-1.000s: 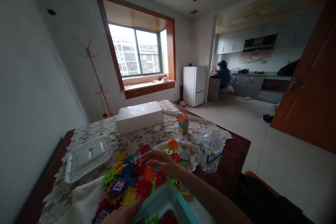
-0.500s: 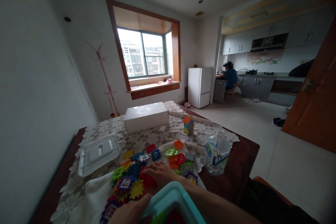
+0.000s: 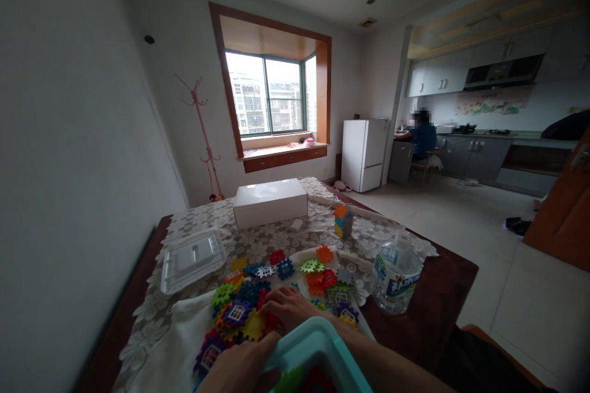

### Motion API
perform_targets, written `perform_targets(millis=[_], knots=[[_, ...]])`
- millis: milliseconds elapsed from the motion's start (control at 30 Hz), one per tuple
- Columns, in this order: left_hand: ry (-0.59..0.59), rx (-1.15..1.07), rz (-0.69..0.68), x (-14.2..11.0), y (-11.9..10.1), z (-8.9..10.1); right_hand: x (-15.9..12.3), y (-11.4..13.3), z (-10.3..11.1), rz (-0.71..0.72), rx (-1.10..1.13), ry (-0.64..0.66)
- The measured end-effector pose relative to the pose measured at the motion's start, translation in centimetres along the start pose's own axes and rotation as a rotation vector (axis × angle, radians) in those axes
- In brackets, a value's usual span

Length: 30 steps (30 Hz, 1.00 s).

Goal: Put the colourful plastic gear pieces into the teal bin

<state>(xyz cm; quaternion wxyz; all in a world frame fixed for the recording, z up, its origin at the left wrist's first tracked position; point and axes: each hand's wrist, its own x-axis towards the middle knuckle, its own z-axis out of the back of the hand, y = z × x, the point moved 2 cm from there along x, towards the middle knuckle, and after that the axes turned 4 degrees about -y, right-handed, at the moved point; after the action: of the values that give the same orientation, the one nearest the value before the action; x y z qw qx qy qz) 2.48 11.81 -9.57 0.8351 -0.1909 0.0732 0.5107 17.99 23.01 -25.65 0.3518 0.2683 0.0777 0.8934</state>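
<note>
Several colourful interlocking plastic tiles lie scattered on a white cloth on the table. My right hand rests palm down on the tiles near the pile's middle, fingers spread over them. My left hand grips the left edge of a teal plastic bin at the bottom of view. The bin holds more tiles. A small house built of tiles stands further back on the table.
A clear plastic lid lies at the left. A white box sits at the far end of the lace-covered table. A water bottle stands at the right. A seated person is in the distant kitchen beside a white fridge.
My right hand has drawn back toward me across the tiles. The view has shifted, so the table now sits further right and lower in the frame.
</note>
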Motion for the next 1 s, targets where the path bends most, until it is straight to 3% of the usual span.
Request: perform_targets(millis=[67, 167, 467, 667, 800, 900, 1000], knots=[[0.001, -0.001, 0.003, 0.1, 0.1, -0.1, -0.2, 0.2, -0.2, 0.005, 0.009, -0.061], [-0.002, -0.017, -0.017, 0.3, 0.5, -0.4, -0.2, 0.8, 0.3, -0.028, 0.028, -0.037], [-0.002, 0.012, 0.001, -0.2, 0.0, -0.1, 0.3, 1.7, 4.3, -0.363, 0.341, -0.180], [0.007, 0.004, 0.015, -0.3, -0.1, -0.1, 0.7, 0.8, 5.5, -0.488, 0.796, -0.413], [-0.030, -0.014, 0.003, -0.3, 0.1, -0.3, 0.9, 0.3, 7.3, -0.606, 1.300, -0.589], [-0.033, -0.013, -0.002, -0.3, 0.2, -0.3, 1.1, 1.0, 9.6, -0.538, 1.585, -0.632], [-0.021, 0.000, -0.017, -0.3, 0.4, -0.5, 1.0, 2.6, 12.2, -0.369, 1.654, -0.544]])
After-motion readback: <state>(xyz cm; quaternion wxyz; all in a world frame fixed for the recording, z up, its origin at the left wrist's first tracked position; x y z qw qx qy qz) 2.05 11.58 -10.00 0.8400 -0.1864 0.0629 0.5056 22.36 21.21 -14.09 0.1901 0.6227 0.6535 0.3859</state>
